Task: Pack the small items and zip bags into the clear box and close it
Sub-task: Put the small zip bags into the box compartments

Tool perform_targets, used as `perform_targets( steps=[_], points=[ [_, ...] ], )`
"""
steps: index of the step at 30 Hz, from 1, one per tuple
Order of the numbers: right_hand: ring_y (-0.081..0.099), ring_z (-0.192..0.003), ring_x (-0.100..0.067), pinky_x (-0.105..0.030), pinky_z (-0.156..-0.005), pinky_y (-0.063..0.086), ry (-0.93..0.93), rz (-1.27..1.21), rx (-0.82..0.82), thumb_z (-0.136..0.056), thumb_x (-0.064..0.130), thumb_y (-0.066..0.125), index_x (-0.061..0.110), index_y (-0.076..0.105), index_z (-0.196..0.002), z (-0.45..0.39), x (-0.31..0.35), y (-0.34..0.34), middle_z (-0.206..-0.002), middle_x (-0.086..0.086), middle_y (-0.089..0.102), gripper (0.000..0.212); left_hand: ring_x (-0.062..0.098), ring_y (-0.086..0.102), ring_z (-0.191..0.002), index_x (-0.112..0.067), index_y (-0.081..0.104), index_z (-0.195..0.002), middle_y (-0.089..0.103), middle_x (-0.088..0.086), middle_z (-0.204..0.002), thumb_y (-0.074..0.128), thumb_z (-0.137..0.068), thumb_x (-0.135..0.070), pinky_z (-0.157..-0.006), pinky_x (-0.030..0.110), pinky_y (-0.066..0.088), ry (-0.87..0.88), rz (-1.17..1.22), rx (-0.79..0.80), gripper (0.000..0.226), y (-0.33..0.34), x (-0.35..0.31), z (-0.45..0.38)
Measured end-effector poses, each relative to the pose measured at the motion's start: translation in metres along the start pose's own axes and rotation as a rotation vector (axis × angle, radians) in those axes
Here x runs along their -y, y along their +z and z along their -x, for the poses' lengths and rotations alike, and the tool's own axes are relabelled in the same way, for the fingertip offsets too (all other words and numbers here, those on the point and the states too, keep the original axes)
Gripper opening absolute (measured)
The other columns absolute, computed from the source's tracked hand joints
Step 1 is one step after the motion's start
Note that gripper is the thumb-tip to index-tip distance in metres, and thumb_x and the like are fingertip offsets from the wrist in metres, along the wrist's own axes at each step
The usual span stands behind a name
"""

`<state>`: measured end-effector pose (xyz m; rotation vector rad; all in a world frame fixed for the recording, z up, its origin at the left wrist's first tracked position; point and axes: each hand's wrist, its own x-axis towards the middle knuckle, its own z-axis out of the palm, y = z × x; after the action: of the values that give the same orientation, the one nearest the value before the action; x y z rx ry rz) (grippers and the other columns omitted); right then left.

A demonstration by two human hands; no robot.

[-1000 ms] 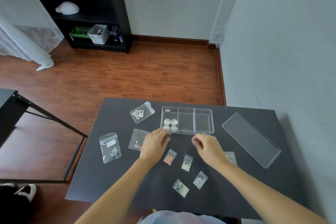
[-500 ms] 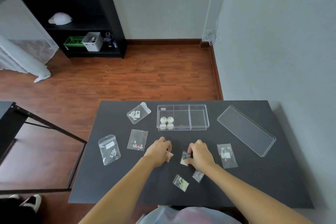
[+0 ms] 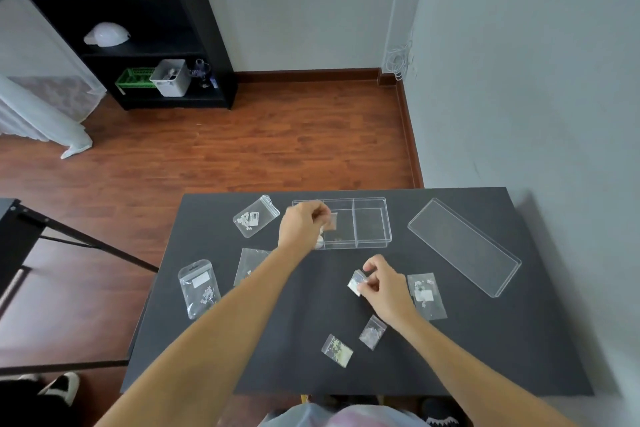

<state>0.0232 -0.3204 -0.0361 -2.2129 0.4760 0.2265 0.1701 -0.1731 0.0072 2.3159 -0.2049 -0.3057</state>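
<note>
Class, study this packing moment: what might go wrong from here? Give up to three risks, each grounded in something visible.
1. The left hand holds a small bag over the clear box; released carelessly, it may lodge across a divider.
2. The bigger bags, like the labelled one, may not lie flat in a compartment, blocking the lid.
3. The forearm crosses a bag and may sweep it away.

Black table (image 3: 485, 357) carries clear box (image 3: 370, 222), lid (image 3: 464, 246), zip bags (image 3: 199, 288).

White bag labels (image 3: 254, 218) are too small to read.
</note>
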Motion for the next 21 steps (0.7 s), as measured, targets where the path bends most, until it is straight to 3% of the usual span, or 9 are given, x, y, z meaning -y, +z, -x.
perform_targets(
  steps=[4,7,9,12,16,21],
  points=[
    [0.059,-0.066,-0.001,-0.002,-0.064,0.040,0.034,-0.094,-0.071,-0.079,0.009,0.072,0.025,0.047,-0.100,-0.001,-0.004,-0.015,-0.066,0.005,0.068,0.036,0.020,0.067,-0.088,-0.017,0.077,-0.085,0.075,0.001,-0.089,0.068,-0.083,-0.015,-0.077,0.029,0.050,-0.036,-0.150,0.125,0.009,0.014,-0.004,-0.022],
    [0.063,-0.068,-0.010,-0.011,-0.064,0.043,0.069,-0.163,-0.101,-0.077,0.009,0.074,0.022,0.049,-0.095,-0.001,-0.006,-0.023,-0.065,0.000,0.070,0.034,0.016,0.063,-0.099,-0.028,0.077,-0.087,0.076,-0.004,-0.093,0.068,-0.085,-0.028,-0.096,0.032,0.037,-0.015,-0.398,0.163,0.009,0.025,-0.004,-0.027],
    [0.063,-0.068,-0.013,-0.011,-0.063,0.043,0.084,-0.170,-0.114,-0.076,0.010,0.074,0.019,0.049,-0.091,0.000,-0.007,-0.026,-0.064,-0.002,0.069,0.031,0.017,0.059,-0.103,-0.032,0.077,-0.088,0.075,-0.003,-0.091,0.065,-0.087,-0.029,-0.096,0.032,0.031,0.002,-0.532,0.149,0.012,0.031,-0.003,-0.028],
    [0.054,-0.058,-0.004,-0.004,-0.059,0.040,0.076,-0.118,-0.145,-0.078,0.009,0.070,0.015,0.047,-0.084,0.001,-0.007,-0.030,-0.064,-0.001,0.066,0.024,0.019,0.055,-0.105,-0.034,0.077,-0.091,0.071,0.001,-0.095,0.061,-0.087,-0.025,-0.095,0.035,0.030,0.021,-0.643,0.126,0.018,0.038,-0.002,-0.028],
    [0.044,-0.057,-0.007,-0.015,-0.053,0.037,0.042,-0.051,-0.165,-0.082,0.008,0.061,0.011,0.045,-0.078,0.001,-0.005,-0.033,-0.061,0.007,0.048,0.017,0.021,0.051,-0.104,-0.031,0.075,-0.098,0.071,0.005,-0.092,0.057,-0.088,-0.023,-0.095,0.037,0.028,0.082,-0.776,0.116,0.022,0.045,0.000,-0.030],
    [0.048,-0.060,-0.012,-0.007,-0.057,0.040,-0.030,-0.064,-0.184,-0.084,0.007,0.061,0.012,0.049,-0.077,-0.001,0.002,-0.039,-0.064,0.001,0.058,0.015,0.024,0.048,-0.113,-0.028,0.069,-0.107,0.069,-0.001,-0.104,0.064,-0.080,-0.017,-0.102,0.040,0.024,0.172,-0.813,0.085,0.030,0.046,0.005,-0.027]
  ],
)
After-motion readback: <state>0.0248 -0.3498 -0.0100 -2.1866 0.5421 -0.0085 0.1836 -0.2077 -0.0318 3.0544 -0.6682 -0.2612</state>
